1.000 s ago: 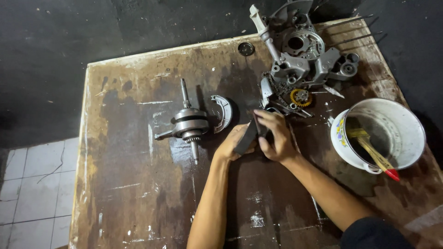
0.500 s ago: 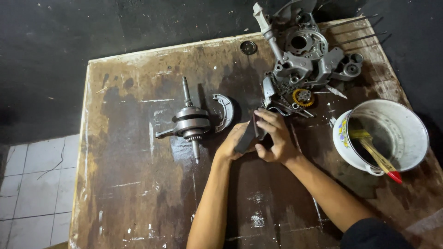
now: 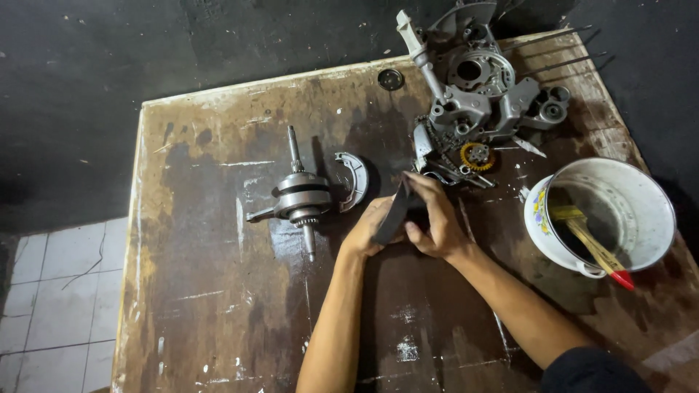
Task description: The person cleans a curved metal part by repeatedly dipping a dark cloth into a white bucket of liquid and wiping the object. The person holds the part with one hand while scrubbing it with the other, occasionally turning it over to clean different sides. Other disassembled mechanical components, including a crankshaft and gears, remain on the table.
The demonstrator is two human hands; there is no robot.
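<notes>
Dim workshop scene, lit from above & slightly near side; light falls mainly on the worn brown wooden tabletop [image 3: 218,291], while the dark wall at far side and the black area at right drop off to near-black w/ little detail. Wet, oily patches at table centre throw soft glare. The white enamel pot [image 3: 641,196] at right is the brightest spot, its rim close to blown out. Short, soft shadows sit under the steel crankshaft [image 3: 300,196] and beneath both hands. Focus sharp across centre; mild wide-angle stretch at frame edges, esp. the pale tiled floor [image 3: 51,291] at near left. Slight noise in shadows.
</notes>
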